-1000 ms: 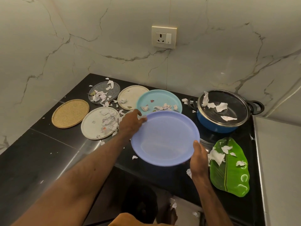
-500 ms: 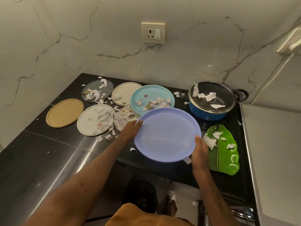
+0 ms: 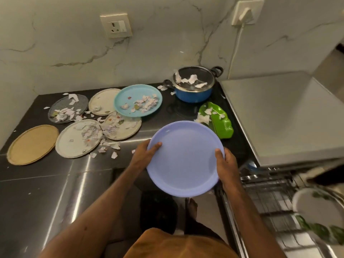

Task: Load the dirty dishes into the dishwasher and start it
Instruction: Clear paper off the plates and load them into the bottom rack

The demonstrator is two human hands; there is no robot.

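I hold a clean-looking lavender plate (image 3: 184, 159) in the air over the front edge of the black counter (image 3: 46, 175). My left hand (image 3: 144, 154) grips its left rim and my right hand (image 3: 226, 162) grips its right rim. To the lower right the dishwasher rack (image 3: 270, 194) is pulled out, with a white plate with a green leaf pattern (image 3: 316, 209) standing in it. On the counter lie a turquoise plate (image 3: 137, 103), a grey plate (image 3: 68, 108), several cream plates and a tan round tray (image 3: 32, 144), most strewn with white scraps.
A blue pot with a glass lid (image 3: 193, 86) and a green leaf-shaped dish (image 3: 219, 121) sit at the counter's right end. A grey appliance top (image 3: 279, 118) lies to the right. Wall sockets (image 3: 116, 26) and a plugged cable (image 3: 236, 43) are on the marble wall.
The lavender plate has come toward me and to the right, off the counter's middle. My view has swung right, bringing the open dishwasher rack into sight.
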